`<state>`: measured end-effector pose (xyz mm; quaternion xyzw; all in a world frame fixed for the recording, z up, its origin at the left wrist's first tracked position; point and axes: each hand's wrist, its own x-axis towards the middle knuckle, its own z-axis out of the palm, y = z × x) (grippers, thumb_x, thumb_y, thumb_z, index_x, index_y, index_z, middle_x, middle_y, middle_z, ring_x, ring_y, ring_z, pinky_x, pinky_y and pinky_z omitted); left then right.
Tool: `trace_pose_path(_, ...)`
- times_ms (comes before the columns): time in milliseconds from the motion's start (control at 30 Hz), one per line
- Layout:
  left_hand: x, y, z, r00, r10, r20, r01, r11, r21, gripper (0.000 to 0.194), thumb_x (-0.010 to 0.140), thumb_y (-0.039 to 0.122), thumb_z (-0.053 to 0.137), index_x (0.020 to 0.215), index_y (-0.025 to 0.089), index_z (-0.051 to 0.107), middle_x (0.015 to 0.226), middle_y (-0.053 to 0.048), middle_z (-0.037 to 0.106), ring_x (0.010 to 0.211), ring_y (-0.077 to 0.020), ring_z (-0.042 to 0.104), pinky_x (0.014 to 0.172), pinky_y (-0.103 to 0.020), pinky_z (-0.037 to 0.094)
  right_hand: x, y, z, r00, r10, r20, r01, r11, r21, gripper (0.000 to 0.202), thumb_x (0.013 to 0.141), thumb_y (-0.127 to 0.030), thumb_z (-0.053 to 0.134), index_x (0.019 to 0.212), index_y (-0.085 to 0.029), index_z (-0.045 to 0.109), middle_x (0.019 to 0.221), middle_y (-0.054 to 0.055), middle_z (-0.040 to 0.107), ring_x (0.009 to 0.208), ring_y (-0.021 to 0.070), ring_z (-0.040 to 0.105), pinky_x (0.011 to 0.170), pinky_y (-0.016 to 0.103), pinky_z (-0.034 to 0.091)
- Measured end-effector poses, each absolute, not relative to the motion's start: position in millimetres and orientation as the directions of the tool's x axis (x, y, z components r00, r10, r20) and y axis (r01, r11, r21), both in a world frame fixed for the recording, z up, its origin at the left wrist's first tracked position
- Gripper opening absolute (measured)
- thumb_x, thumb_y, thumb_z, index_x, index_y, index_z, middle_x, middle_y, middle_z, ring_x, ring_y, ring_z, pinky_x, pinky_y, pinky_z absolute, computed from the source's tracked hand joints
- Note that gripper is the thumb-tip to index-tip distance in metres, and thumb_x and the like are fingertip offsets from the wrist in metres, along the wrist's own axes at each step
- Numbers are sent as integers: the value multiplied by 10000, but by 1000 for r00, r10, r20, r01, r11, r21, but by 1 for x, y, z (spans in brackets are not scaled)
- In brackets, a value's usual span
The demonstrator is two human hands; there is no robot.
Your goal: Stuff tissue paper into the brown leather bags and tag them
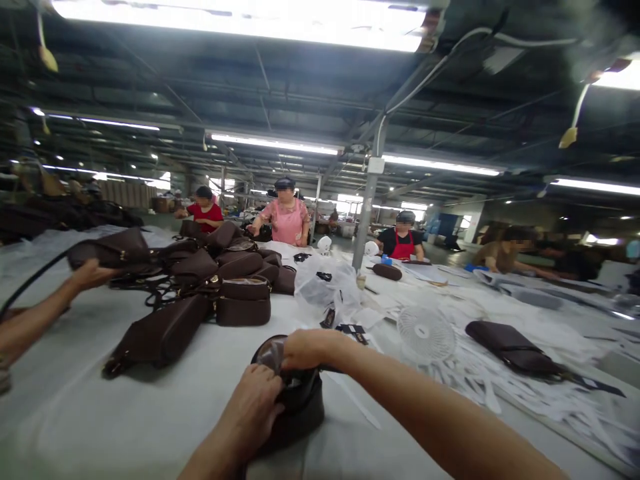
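Note:
A dark brown handbag point(305, 410) stands on the table right in front of me, its top open. My left hand point(256, 400) is closed on the near left of its rim, fingers bent over the edge. My right hand point(307, 350) reaches down into the opening from the right, and its fingertips are hidden inside. Clear plastic point(271, 355) shows in the mouth of the bag, close to both hands. What the right fingers touch in there cannot be seen.
Several brown bags point(243, 303) are heaped beyond mine. At the left, a co-worker's hand point(93, 273) touches another bag point(113, 250). A white fan point(425, 333), paper strips point(475, 380) and a brown bag point(513, 350) lie to the right. Other people work across the table.

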<state>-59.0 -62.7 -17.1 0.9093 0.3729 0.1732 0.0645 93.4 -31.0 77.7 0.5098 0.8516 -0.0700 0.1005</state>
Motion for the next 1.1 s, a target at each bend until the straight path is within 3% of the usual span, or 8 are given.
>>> trace_pose_path(167,-62,-61,-4,709,669,221,589,-735,335,42,768,214,613,755,174,609,888,-58,659,883,-231,570,823,-360,417,161,-53,86,-297,908,-297,943,327,55,476,551,-326,820,993,-185,713,909,73,716,838,249,655,620,269,447)
trace_pose_path(300,-55,-59,10,677,702,222,525,-671,523,181,865,292,467,831,187,610,857,-40,654,814,-197,591,744,-306,444,178,-59,70,-377,889,-259,926,370,-80,181,680,-208,701,859,-191,712,787,15,697,784,181,640,635,230,441)
trace_pose_path(467,-38,-53,0,514,755,407,470,-645,602,266,801,245,542,1057,198,594,1046,-67,642,927,-223,594,827,-344,464,152,-51,84,-530,844,83,712,496,-497,148,762,-172,619,901,-164,667,684,-56,617,632,91,554,555,164,393)
trace_pose_path(567,-32,-47,-13,425,740,522,491,-673,554,229,824,241,517,1026,204,619,1052,-72,650,975,-236,594,847,-351,466,133,-46,88,-574,779,251,622,615,-485,79,712,-172,689,789,-165,677,623,-74,562,611,83,498,553,171,351)
trace_pose_path(667,-32,-42,-18,302,752,586,622,-621,477,219,870,222,438,941,184,641,964,-90,669,940,-257,598,828,-373,467,129,-39,78,-536,781,319,610,620,-493,100,730,-192,694,829,-178,681,659,-66,585,635,94,508,586,181,365)
trace_pose_path(767,-35,-41,-15,204,772,602,768,-508,391,236,879,210,419,919,170,648,1019,-115,663,993,-295,573,843,-416,447,141,-34,58,-455,839,299,704,544,-457,241,688,-223,749,916,-184,682,832,-16,645,782,139,563,696,209,408)
trace_pose_path(867,-35,-42,-10,182,815,551,792,-453,409,242,867,193,424,966,181,644,1022,-101,678,999,-292,585,843,-417,435,158,-33,37,-397,891,222,783,455,-425,319,665,-223,772,969,-181,689,914,25,669,856,175,585,750,236,417)
trace_pose_path(1100,-46,-30,-10,260,882,392,385,-467,796,216,879,326,411,809,197,570,661,1,620,649,-183,572,674,-294,432,166,-34,12,-341,932,121,790,354,-501,103,773,-229,652,831,-179,721,688,-10,679,694,152,625,632,209,420)
